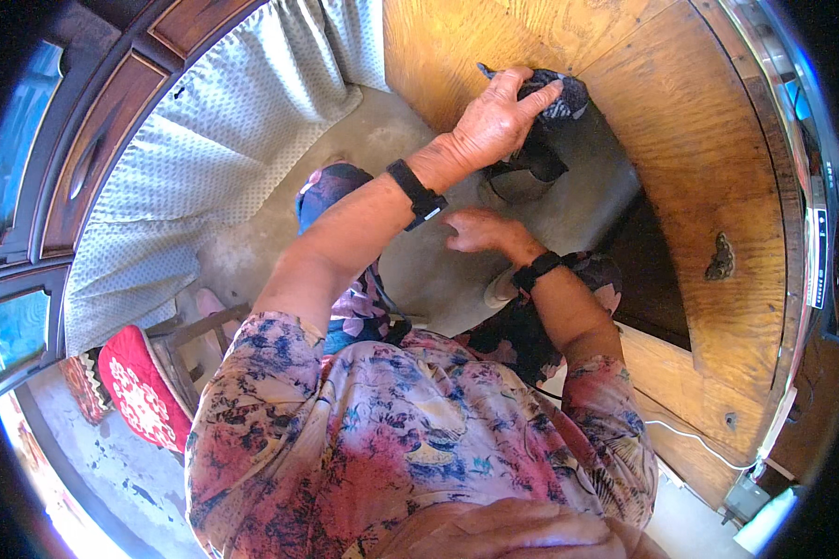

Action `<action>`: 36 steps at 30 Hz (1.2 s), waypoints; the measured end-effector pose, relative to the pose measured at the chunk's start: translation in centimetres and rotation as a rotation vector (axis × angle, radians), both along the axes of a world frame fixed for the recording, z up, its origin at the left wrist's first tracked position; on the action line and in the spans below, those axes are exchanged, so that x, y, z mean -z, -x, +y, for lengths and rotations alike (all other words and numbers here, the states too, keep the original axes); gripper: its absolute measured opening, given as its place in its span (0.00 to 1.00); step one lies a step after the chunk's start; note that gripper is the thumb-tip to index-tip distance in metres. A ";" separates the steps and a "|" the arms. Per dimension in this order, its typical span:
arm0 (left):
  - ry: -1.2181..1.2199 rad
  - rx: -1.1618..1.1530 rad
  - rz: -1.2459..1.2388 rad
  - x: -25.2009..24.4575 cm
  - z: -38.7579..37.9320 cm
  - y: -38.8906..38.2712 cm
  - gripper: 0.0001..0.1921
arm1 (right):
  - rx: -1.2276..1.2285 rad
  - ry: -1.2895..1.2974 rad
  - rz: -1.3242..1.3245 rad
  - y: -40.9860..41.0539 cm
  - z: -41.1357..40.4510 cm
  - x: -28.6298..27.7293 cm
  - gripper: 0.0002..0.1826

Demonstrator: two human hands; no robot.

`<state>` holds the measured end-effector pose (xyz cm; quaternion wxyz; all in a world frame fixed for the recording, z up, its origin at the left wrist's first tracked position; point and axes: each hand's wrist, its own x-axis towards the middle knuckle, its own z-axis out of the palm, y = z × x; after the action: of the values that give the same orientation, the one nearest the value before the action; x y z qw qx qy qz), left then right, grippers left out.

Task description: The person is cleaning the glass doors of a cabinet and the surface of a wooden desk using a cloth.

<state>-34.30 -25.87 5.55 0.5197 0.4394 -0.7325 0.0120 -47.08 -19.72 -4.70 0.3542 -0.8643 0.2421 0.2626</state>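
My left hand (503,112) is on a dark patterned cloth (566,98), its thumb and fingers gripping the bunched fabric against the edge of a varnished wooden panel (706,154). Lower down and nearer my body, my right hand (482,230) hangs over the floor with its fingers curled in. Nothing shows in it, though its palm is hidden. Under the cloth, close to the floor, is a dark object (538,164) whose kind I cannot tell. Black bands circle both wrists.
A pale dotted curtain (245,126) hangs at the left. Near it stands a chair with a red patterned cushion (143,388). The wooden panel bears a metal fitting (720,257), and a white cable (699,438) runs along the wood at lower right.
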 end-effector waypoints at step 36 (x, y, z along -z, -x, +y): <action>-0.458 0.088 1.247 0.8 -2.7 -4.2 0.17 | 1.108 -0.246 -1.068 0.1 -4.8 -6.3 0.36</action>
<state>-30.10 -28.60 4.78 0.7397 0.4329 -0.2960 -0.4217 -47.20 -24.48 1.56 0.5956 -0.5810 0.4044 -0.3798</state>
